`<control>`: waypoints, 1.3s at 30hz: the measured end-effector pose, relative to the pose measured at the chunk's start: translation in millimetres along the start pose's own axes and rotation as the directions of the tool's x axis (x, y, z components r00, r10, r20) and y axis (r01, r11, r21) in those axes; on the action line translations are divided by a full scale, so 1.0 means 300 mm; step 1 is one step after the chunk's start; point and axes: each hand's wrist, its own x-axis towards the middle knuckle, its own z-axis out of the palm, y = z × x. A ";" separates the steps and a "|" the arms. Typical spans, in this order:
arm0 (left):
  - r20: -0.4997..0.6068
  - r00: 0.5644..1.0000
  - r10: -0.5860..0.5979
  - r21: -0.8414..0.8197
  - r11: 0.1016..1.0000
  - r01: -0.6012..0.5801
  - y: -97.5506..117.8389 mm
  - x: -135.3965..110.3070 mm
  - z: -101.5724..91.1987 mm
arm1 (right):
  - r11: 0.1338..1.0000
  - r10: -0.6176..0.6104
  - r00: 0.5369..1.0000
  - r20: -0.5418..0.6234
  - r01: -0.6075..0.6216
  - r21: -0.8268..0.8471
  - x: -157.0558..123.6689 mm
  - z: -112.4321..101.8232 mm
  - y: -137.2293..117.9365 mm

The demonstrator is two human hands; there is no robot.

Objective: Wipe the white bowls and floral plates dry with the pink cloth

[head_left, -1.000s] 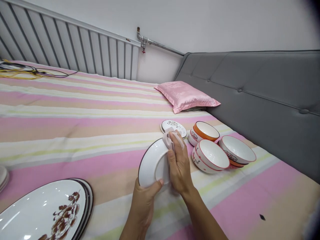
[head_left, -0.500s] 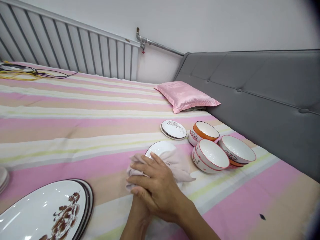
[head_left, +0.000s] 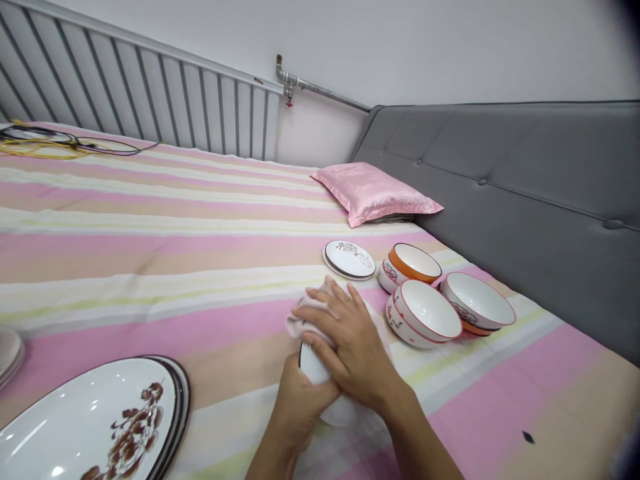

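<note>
A white plate (head_left: 311,365) with a dark rim is held above the bed, mostly covered by my hands and a cloth. My left hand (head_left: 299,407) grips its near edge, thumb on top; the other fingers are hidden underneath. My right hand (head_left: 347,343) lies over the plate, its fingers pressing a pale pink cloth (head_left: 299,325) onto the far side. Just beyond sits a short stack of small plates (head_left: 349,259) with a brown flower print. Stacked bowls stand to the right: a red-rimmed bowl (head_left: 427,310), an orange-banded bowl (head_left: 414,261) and a wider bowl (head_left: 477,300).
Large oval plates (head_left: 90,413) with brown flowers are stacked at lower left, beside part of another plate stack (head_left: 9,353). A pink pillow (head_left: 373,190) lies near the grey headboard (head_left: 525,160). Cables (head_left: 65,143) rest by the radiator (head_left: 165,100).
My right hand and the cloth have moved right and slightly up across the plate. The plate's near-left edge now shows, with my left thumb on it; its far edge is covered.
</note>
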 end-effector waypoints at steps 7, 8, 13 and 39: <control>-0.067 0.986 -0.155 -0.141 0.979 0.145 0.030 -0.008 -0.002 | 0.960 0.256 0.963 -0.081 -0.244 0.134 -0.007 0.001 0.110; -0.116 0.978 -0.175 -0.176 0.972 0.153 0.030 -0.004 -0.007 | 0.948 0.283 0.956 -0.081 -0.266 0.172 -0.009 0.003 0.119; -0.259 0.951 -0.169 -0.397 0.916 0.055 0.037 0.020 -0.019 | 0.904 0.355 0.929 -0.104 -0.312 0.293 -0.007 0.024 0.125; -0.146 0.983 -0.111 -0.565 0.825 0.009 0.031 0.016 -0.005 | 0.992 0.094 0.993 -0.072 -0.100 -0.076 0.014 0.110 -0.030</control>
